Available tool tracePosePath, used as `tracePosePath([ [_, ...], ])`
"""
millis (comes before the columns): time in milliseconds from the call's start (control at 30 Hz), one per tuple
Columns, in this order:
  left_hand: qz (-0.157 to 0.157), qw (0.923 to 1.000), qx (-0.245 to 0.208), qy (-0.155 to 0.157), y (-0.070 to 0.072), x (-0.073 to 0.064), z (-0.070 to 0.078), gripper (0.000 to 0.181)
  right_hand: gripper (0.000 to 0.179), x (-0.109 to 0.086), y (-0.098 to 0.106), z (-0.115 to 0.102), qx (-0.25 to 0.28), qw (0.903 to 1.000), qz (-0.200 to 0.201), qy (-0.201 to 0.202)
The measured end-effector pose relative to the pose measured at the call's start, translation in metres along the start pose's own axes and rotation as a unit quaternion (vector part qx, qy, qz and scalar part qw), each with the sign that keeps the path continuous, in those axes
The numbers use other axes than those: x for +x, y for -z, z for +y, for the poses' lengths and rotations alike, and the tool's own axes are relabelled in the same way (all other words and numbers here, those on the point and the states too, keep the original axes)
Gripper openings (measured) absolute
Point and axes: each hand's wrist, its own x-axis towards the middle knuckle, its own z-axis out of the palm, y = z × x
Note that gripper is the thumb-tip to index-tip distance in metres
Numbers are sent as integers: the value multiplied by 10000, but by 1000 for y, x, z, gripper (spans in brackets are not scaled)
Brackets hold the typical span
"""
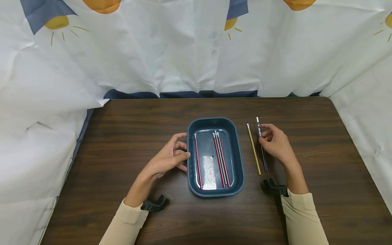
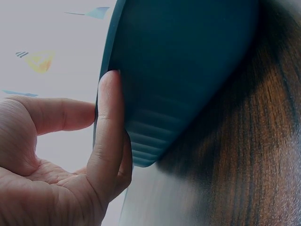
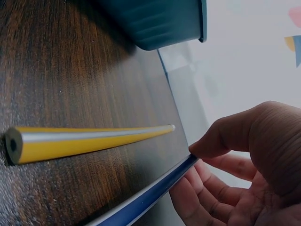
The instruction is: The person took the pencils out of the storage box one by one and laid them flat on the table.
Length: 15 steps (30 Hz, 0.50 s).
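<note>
My left hand pinches the left rim of a dark teal plastic tray, thumb at the rim and fingers against the outer wall. Inside the tray, a red pencil lies along the left side. Two more red pencils flank a green pencil right of the tray's middle. To the tray's right, my right hand pinches a blue pencil between thumb and fingers, partway along its length. A yellow pencil with a silver stripe lies on the table between the tray and that hand.
The dark wood-grain table ends at a straight back edge. A white curtain with coloured prints hangs behind it and along both sides. Black wrist bands sit on both forearms, over light sleeve cuffs.
</note>
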Motion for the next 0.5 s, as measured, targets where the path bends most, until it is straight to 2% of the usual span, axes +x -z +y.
tracePosePath([
  [500,1,10000,18,-46,0,0,0,78,50,-1,-2,2,-205,9996,-178,71],
])
